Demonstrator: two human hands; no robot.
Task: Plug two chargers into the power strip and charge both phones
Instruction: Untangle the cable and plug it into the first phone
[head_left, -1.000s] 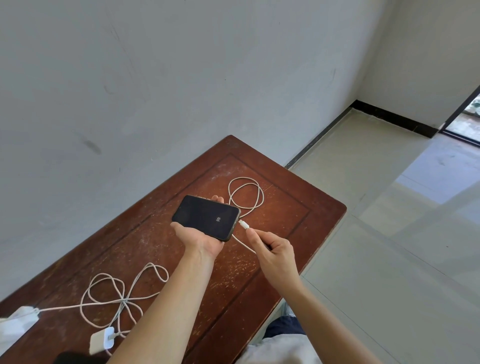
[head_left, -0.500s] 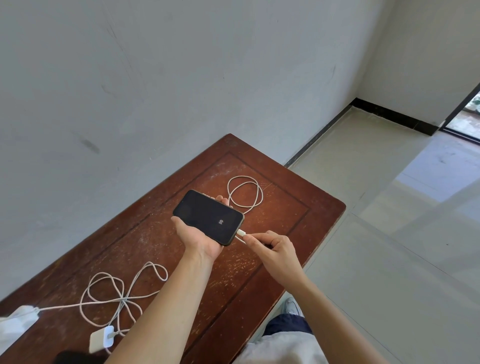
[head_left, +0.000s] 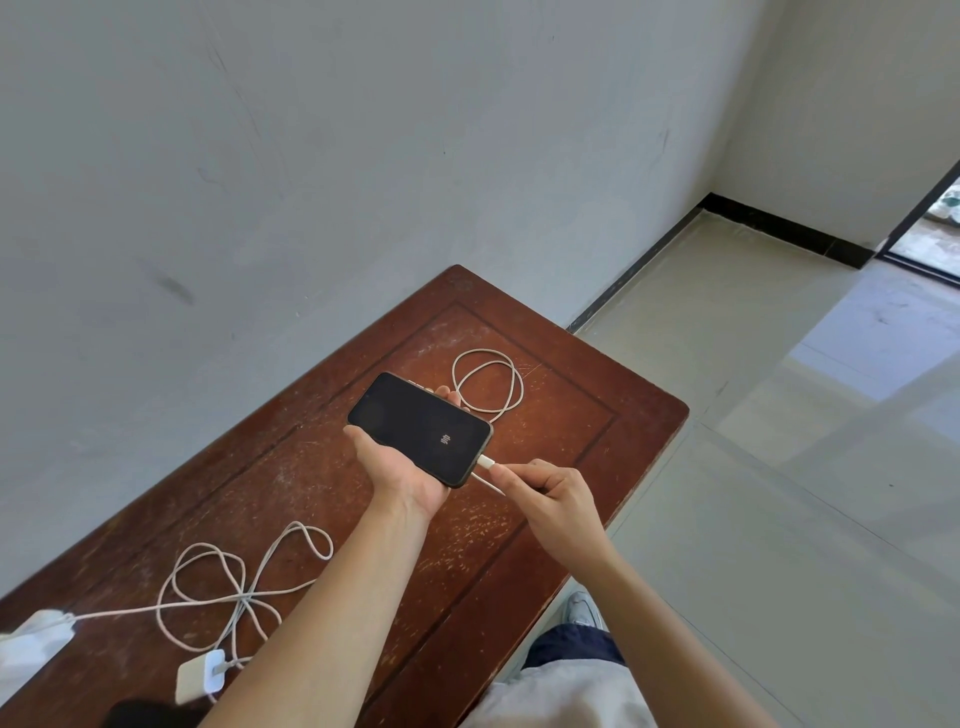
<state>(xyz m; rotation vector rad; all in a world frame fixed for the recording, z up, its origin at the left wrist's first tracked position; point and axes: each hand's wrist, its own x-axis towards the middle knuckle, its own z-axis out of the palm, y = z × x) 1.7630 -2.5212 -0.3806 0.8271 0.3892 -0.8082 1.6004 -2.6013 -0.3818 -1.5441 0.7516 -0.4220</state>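
A black phone (head_left: 415, 427) with a dark screen lies in my left hand (head_left: 400, 475), held face up above the brown wooden table (head_left: 571, 415). My right hand (head_left: 545, 493) pinches the white cable connector (head_left: 485, 462), which sits against the phone's bottom edge. That cable's slack forms a white loop (head_left: 485, 384) on the table beyond the phone. At the near left a white charger brick (head_left: 200, 675) lies loose with a tangled white cable (head_left: 234, 587). A white power strip (head_left: 31, 639) shows partly at the left edge. A dark object at the bottom edge cannot be identified.
A grey wall runs along the table's far side. Pale tiled floor (head_left: 779, 467) spreads to the right of the table, with a dark doorway (head_left: 930, 228) at the far right. My knee and shoe show below the table's near edge.
My right hand has brought the connector from a short gap up to the phone's bottom edge. The phone has tilted slightly and shifted toward me.
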